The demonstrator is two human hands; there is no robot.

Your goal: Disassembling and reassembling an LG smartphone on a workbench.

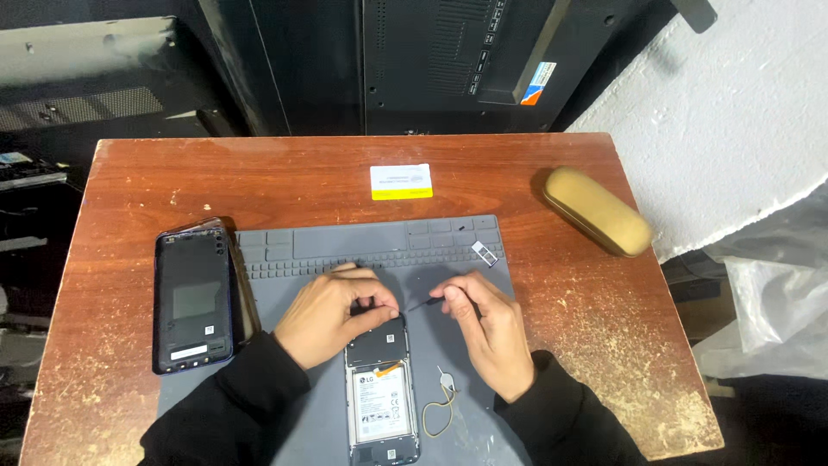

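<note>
At the centre of the grey silicone repair mat [345,246], an opened smartphone [382,397] lay face down with its battery and inner frame exposed. The left hand [332,318] rested on the phone's upper end, fingers curled and pressing on the dark upper cover to steady it. The right hand [487,332] pinched a thin dark tool [420,304], apparently a fine screwdriver, with its tip directed toward the phone's top edge; thumb and forefinger were closed on the shaft. The two hands were near each other but apart.

For work of this kind, a sound judgement was to keep the tool upright over the fastener, press lightly, and hold the phone flat so that the tip could not slip onto the board or battery. Any loosened part would best go into the mat's moulded compartments.

Beside the phone lay a SIM ejector pin on a yellow loop [440,404]. The removed back cover [193,300] lay at the mat's left edge, a small SIM tray [486,251] on the mat's upper right. The worn reddish wooden table [595,336] also carried a white-and-yellow card [401,181] and a tan spectacle case [597,211]. Dark flat-panel screens [448,60] leaned behind; a white rough wall [733,112] stood at right.
</note>
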